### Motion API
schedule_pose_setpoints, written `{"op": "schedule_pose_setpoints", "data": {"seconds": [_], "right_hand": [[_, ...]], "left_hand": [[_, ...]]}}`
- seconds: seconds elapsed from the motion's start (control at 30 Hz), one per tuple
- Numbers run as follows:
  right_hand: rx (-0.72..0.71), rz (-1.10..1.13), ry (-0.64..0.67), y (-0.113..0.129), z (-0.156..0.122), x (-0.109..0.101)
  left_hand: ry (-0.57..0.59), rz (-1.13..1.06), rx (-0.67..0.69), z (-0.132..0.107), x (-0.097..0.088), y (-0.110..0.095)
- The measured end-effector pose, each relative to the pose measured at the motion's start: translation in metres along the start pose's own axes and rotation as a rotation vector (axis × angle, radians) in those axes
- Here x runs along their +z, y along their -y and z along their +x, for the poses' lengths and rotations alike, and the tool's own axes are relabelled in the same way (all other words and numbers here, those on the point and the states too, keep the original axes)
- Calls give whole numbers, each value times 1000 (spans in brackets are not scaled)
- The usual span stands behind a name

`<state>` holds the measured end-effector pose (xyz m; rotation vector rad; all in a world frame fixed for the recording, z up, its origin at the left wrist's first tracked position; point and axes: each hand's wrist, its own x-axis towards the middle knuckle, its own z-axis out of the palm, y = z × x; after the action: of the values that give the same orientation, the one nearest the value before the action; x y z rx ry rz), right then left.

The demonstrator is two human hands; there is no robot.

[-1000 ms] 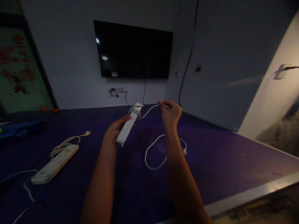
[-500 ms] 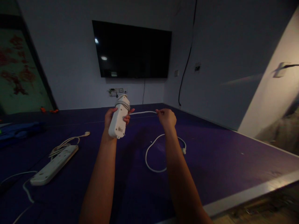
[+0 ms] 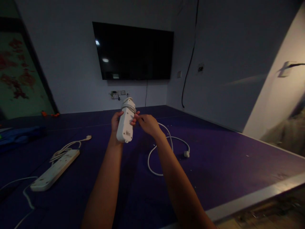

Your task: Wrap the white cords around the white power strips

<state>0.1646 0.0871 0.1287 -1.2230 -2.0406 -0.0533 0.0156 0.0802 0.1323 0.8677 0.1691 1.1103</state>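
Observation:
My left hand (image 3: 116,121) is closed around a white power strip (image 3: 125,125), held up with its screwed underside and label facing me. Several turns of its white cord (image 3: 128,108) are wrapped round the far end. Close against the strip's right side, my right hand (image 3: 149,124) pinches the cord, its fingertips beside the left hand's fingers. From there the loose cord runs down in a loop onto the purple surface. It ends in a white plug (image 3: 186,154) lying to the right of my right forearm.
A second white power strip (image 3: 56,168) lies at the left with its cord bundled behind it. Blue cloth (image 3: 22,135) is at the far left. A TV (image 3: 135,52) hangs on the wall, and a black cable (image 3: 190,66) dangles right of it. The purple surface's pale edge (image 3: 257,197) runs along the right front.
My right hand has moved left to the power strip, bringing the pinched cord with it. The stretch between the hands is no longer drawn out. The held strip has shifted slightly right.

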Motion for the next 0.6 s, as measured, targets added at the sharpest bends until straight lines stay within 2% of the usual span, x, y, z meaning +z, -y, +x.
{"op": "schedule_pose_setpoints", "data": {"seconds": [0.17, 0.37, 0.5, 0.6], "right_hand": [[76, 23, -66, 0, -1, 1], [242, -54, -165, -3, -5, -10], [282, -124, -241, -5, -6, -14], [272, -137, -250, -7, -6, -13]], "left_hand": [[-77, 139, -106, 2, -11, -6], [-211, 420, -40, 2, -11, 5], [-272, 627, -15, 2, -5, 14], [-344, 747, 33, 2, -2, 17]]}}
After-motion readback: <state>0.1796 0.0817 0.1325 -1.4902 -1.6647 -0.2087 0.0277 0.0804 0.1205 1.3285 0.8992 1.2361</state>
